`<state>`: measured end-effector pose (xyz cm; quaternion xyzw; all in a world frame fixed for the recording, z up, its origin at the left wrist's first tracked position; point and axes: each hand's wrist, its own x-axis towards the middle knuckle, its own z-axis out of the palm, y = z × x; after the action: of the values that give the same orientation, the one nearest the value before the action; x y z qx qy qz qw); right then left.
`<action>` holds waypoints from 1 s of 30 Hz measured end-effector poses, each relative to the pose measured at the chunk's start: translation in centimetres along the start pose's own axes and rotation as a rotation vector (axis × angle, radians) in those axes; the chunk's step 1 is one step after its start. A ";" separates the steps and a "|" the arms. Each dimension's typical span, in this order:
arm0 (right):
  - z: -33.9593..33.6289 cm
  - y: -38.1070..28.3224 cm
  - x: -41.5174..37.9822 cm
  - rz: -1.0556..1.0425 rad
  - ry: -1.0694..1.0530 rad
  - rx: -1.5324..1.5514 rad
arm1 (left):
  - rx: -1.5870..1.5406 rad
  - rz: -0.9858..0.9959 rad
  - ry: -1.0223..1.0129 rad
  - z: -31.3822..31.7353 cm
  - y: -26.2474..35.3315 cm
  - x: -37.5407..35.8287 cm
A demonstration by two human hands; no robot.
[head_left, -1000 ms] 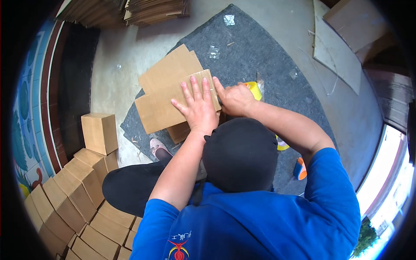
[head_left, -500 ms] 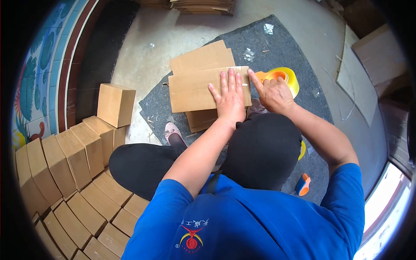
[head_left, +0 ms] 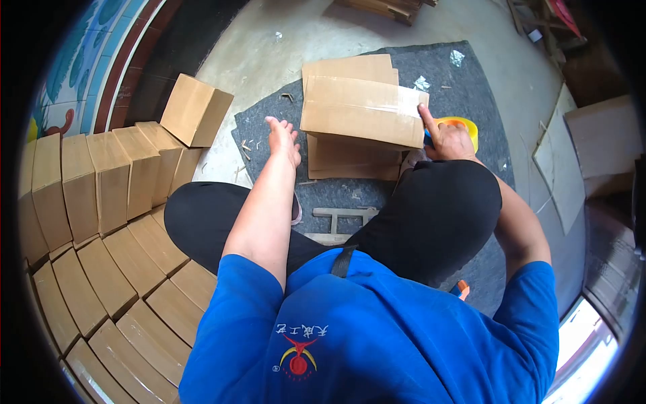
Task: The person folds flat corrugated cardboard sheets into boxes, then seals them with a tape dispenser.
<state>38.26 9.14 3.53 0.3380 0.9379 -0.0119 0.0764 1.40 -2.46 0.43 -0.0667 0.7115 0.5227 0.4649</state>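
Note:
A closed cardboard box (head_left: 360,111) with clear tape along its top lies over flat cardboard pieces (head_left: 350,161) on the dark mat. My left hand (head_left: 284,140) is raised just left of the box, fingers apart, with nothing in it. My right hand (head_left: 449,138) is at the box's right end, its index finger pointing up by the corner and the other fingers curled over the tape dispenser (head_left: 465,128), a yellow and orange tool with a blue part.
Stacked cardboard boxes (head_left: 111,269) fill the left side, one box (head_left: 195,110) standing higher. An orange tool (head_left: 462,289) lies right of my leg. A wooden stool (head_left: 343,219) is between my legs. More cardboard (head_left: 383,8) lies at the top.
My left hand has come off the box and moved left. The box now shows its front side, and my right hand stays at its right end. The view has shifted.

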 end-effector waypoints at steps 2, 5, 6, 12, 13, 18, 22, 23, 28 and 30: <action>0.1 0.2 -0.3 -0.013 -0.003 0.124 | -0.128 -0.010 0.185 -0.6 -2.7 -0.5; -1.3 0.6 -0.2 -0.057 0.006 0.156 | -0.136 -0.152 0.278 -1.1 -7.5 -0.5; -2.2 0.6 -0.3 -0.019 0.040 0.185 | -0.082 -0.145 0.273 -0.7 -7.7 -2.2; -2.4 1.9 2.4 0.136 0.064 0.132 | 0.303 0.453 0.235 0.3 -5.0 -3.1; -2.3 2.0 2.9 0.113 0.037 0.138 | 0.278 0.404 0.027 0.1 -5.2 -2.0; -1.3 1.8 5.1 0.210 -0.171 0.257 | 0.242 0.278 0.030 1.8 -5.1 -1.0; -2.1 1.8 6.3 0.255 -0.210 0.385 | 0.312 0.350 0.096 2.8 -1.1 0.0; -3.7 1.6 6.8 0.264 -0.220 0.447 | 0.273 0.394 0.064 3.1 2.5 -1.7; -7.4 0.3 14.0 0.089 -0.253 0.775 | 0.500 0.599 0.024 -0.5 17.2 1.0; -10.6 -3.0 18.4 0.020 -0.333 0.928 | 0.522 0.667 0.051 -3.5 22.3 1.0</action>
<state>20.92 19.21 11.13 0.3390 0.8053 -0.4817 0.0668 -14.21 5.02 15.03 0.2743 0.8138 0.4450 0.2538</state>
